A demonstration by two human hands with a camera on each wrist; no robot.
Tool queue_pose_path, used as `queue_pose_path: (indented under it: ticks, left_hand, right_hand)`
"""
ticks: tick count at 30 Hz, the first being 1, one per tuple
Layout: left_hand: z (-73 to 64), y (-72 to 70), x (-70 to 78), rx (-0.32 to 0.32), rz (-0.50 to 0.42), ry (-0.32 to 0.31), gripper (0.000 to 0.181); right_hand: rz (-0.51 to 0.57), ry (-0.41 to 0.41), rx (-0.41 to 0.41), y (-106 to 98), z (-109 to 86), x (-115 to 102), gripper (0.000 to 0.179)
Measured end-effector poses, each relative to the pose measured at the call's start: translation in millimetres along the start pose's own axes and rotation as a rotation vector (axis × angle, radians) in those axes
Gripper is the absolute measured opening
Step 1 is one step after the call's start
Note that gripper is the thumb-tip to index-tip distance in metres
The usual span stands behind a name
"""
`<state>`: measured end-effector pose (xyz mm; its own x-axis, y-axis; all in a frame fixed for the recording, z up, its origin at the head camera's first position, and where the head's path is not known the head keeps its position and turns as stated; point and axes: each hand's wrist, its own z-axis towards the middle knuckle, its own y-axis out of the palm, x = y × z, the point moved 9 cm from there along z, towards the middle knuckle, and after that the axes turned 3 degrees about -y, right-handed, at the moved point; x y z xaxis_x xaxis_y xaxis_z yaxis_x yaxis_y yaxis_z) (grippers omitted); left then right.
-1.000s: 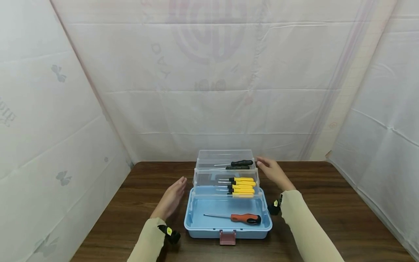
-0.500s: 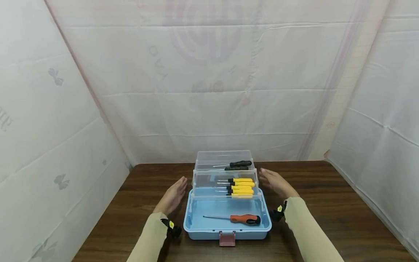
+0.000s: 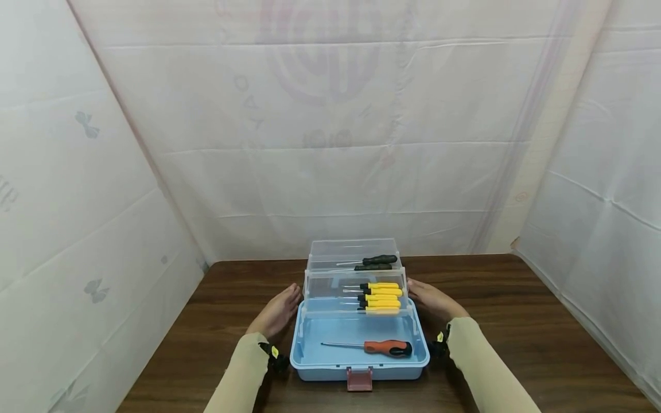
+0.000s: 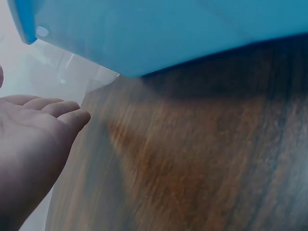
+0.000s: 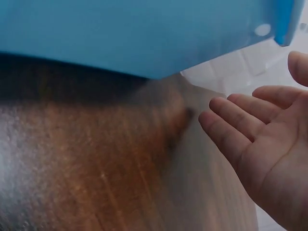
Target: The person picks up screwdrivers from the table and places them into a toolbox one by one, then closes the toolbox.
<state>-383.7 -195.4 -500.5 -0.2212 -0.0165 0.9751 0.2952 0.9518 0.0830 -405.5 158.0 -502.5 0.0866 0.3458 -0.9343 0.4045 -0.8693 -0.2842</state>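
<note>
A blue toolbox [image 3: 356, 371] stands on the table with its clear trays [image 3: 325, 278] raised toward the back. In its base lies an orange and black screwdriver [image 3: 384, 347]. Several yellow screwdrivers [image 3: 382, 291] lie in the lower clear tray, and two black screwdrivers [image 3: 379, 260] are higher up. My left hand [image 3: 279, 311] is beside the box's left side, fingers extended. My right hand [image 3: 438, 300] is at the right side, fingers also extended, close to the clear tray. Whether either hand touches the box is unclear. Both palms face the box in the wrist views.
The dark wooden table [image 3: 527, 321] extends to both sides of the box. White sheeting [image 3: 258, 189] hangs behind the table and along its left and right. A pink latch [image 3: 359, 379] hangs at the box's front.
My right hand has come down and nearer to me along the box's right side. The left hand has shifted slightly toward the box. The toolbox and screwdrivers have stayed in place.
</note>
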Motion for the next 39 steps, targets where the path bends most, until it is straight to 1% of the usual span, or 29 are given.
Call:
queue_pose_path:
  ticks: [2,7,11,15,17,21,23,26,30,33,39]
  left_hand:
    - [1.7,-0.3,-3.4,-0.001,-0.001,-0.008,0.060]
    - [4.0,2.3,-9.2,-0.010,-0.002,-0.025,0.060]
    - [5.1,3.9,-11.4,-0.008,0.024,-0.041,0.062]
    - [7.4,6.5,-11.6,-0.009,0.034,-0.035,0.061]
    - [9.2,10.7,-10.3,-0.033,0.021,-0.017,0.057]
    - [12.4,22.5,-6.0,-0.110,0.000,0.030,0.054]
    - [13.8,26.0,-4.8,-0.129,-0.008,0.042,0.053]
    - [14.5,25.6,-4.4,-0.110,0.000,0.044,0.053]
    - [14.1,23.0,-4.3,-0.080,0.047,0.036,0.053]
    - [13.8,22.2,-3.0,-0.072,0.088,0.032,0.055]
    - [14.9,19.7,-2.3,-0.045,0.116,0.011,0.055]
  right_hand:
    - [0.032,0.018,0.007,2.3,0.1,2.2,0.069]
    - [0.059,0.024,-0.001,7.0,1.4,5.4,0.075]
    - [0.046,-0.007,-0.027,10.2,3.0,5.0,0.071]
    - [0.033,-0.021,-0.035,12.3,2.0,4.1,0.071]
    - [0.030,-0.027,-0.038,12.8,1.4,3.3,0.070]
    - [0.027,-0.019,-0.022,9.6,0.0,3.6,0.067]
    - [0.016,-0.026,-0.013,7.4,-0.4,2.1,0.064]
    - [0.015,-0.022,-0.003,6.0,0.1,0.5,0.062]
    - [0.004,-0.015,0.000,6.3,1.2,-0.6,0.060]
    - [-0.003,-0.023,-0.005,6.8,1.9,-1.8,0.059]
    - [0.006,-0.037,-0.003,7.0,2.7,-3.1,0.059]
